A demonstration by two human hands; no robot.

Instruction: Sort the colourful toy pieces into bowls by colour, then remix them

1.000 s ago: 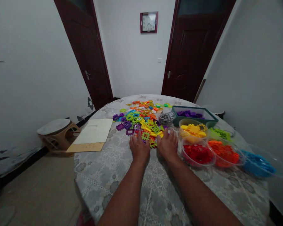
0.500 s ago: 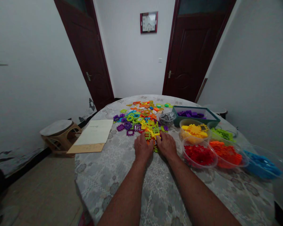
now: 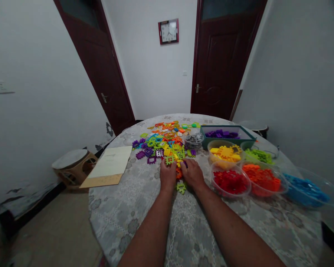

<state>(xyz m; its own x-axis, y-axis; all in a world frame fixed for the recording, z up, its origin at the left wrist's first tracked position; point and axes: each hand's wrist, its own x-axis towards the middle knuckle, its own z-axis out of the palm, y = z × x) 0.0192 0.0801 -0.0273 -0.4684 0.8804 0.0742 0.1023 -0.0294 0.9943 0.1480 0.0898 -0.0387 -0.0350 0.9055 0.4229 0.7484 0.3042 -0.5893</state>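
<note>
A heap of coloured plastic building tiles (image 3: 164, 142) is spread over the far middle of a round table (image 3: 144, 207) with a patterned cloth. My left hand (image 3: 167, 175) and my right hand (image 3: 192, 174) lie side by side at the near edge of the heap, fingers curled down over a few tiles. An orange tile (image 3: 179, 173) shows between the two hands, and a green tile (image 3: 181, 187) lies loose just below them. What the fingers grip is hidden.
Right of my hands stand clear bowls of red (image 3: 230, 181), yellow (image 3: 225, 152), orange (image 3: 263, 178), green (image 3: 257, 155) and blue tiles (image 3: 306, 190). A teal tray with purple tiles (image 3: 225, 132) and a small bowl of grey parts (image 3: 194, 139) stand behind. A cardboard sheet (image 3: 108, 166) overhangs the left edge; a stool (image 3: 72, 165) stands beyond.
Both hands have drawn together and slid toward me, dragging several tiles out of the heap. A green tile now lies loose below them. The camera view shifted slightly.
</note>
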